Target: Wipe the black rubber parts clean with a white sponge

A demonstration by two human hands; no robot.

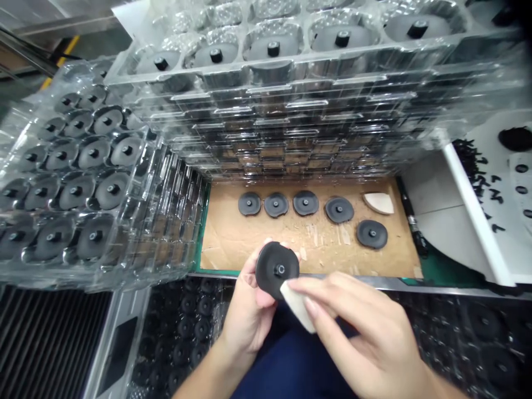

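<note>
A round black disc-shaped part (270,266) with a raised hub in its middle is held up by my left hand (249,316), whose fingers wrap its edge from behind and below. My right hand (361,327) pinches a cream-coloured, wedge-shaped pad (298,307) between thumb and fingers. The pad's tip touches or nearly touches the disc's lower right edge, close to the hub. Beyond my hands, several similar black discs (305,203) lie in a loose row on brown cardboard (224,244). Another cream pad (379,203) rests at the cardboard's right end.
Tall stacks of clear plastic trays (282,77) filled with discs rise behind the cardboard. More filled trays (75,160) stand at the left. To the right, a white bin (477,216) edges a surface with small black pieces (474,166). A dark pen-like object (411,219) lies beside the cardboard.
</note>
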